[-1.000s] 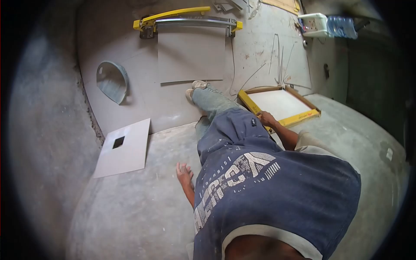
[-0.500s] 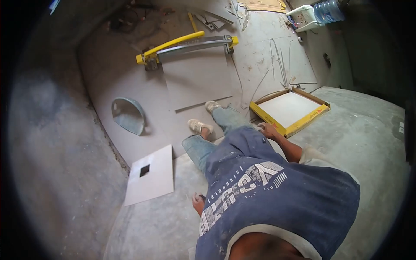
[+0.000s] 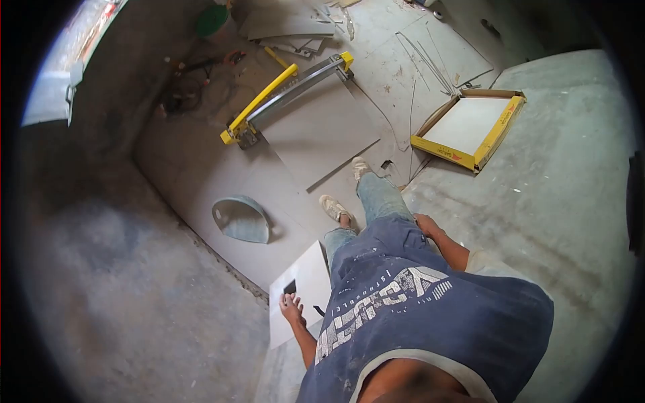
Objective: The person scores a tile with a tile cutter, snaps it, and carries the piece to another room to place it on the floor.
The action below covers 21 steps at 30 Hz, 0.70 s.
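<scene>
My left hand (image 3: 291, 309) reaches over a white tile (image 3: 309, 275) that has a dark square cutout (image 3: 289, 287). Its fingers are stretched out and spread, with the fingertips right at the lower edge of the cutout. My right hand (image 3: 424, 225) hangs beside my right thigh, against the jeans and the blue shirt; its fingers are mostly hidden. A short black strap-like piece (image 3: 319, 310) shows between my left forearm and my shirt.
A yellow-handled tile cutter (image 3: 289, 97) stands on the floor, with a large tile (image 3: 322, 131) under it. Left of my feet lies a cut-open grey bucket (image 3: 243, 220). An opened yellow tile box (image 3: 470, 124) rests at right. Cables (image 3: 181, 94) and a green bucket (image 3: 213, 21) are at the back.
My left hand has moved from beside my body out to the tile with the cutout. My right hand has shifted to my thigh. The view has turned, and I stand nearer the tile.
</scene>
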{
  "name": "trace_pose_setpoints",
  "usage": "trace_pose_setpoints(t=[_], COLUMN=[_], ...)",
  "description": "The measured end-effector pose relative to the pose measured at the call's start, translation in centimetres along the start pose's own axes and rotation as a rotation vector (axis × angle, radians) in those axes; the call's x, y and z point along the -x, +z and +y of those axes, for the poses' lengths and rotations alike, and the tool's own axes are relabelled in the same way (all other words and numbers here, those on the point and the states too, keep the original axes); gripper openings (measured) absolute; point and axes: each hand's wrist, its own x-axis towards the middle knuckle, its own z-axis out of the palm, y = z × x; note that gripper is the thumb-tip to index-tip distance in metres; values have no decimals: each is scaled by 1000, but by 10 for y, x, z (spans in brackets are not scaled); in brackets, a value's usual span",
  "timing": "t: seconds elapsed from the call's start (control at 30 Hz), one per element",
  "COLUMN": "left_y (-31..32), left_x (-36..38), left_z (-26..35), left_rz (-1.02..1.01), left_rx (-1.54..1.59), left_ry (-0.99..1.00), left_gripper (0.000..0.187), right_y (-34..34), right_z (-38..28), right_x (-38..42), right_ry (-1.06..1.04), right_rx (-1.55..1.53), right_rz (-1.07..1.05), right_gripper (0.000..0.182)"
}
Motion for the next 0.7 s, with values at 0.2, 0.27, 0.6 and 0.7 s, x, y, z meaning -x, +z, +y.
trace_pose_setpoints(t=[0.2,0.27,0.6,0.7], left_y=[37,75,168,144], left_x=[-32,-13,3,-39], left_z=[128,174,202,165], left_rz=[-83,-175,-394,-361], left_rx=[-221,-310,-383,-380], left_ry=[195,309,455,385], left_gripper=[57,59,60,60], right_y=[21,36,-60,-75], right_z=[51,56,-12,-31], right_x=[-51,-55,-38,-44], right_ry=[59,77,116,120], right_rx=[-395,-499,-592,-537], right_rz=[280,361,265,252], right_gripper=[38,36,38,38])
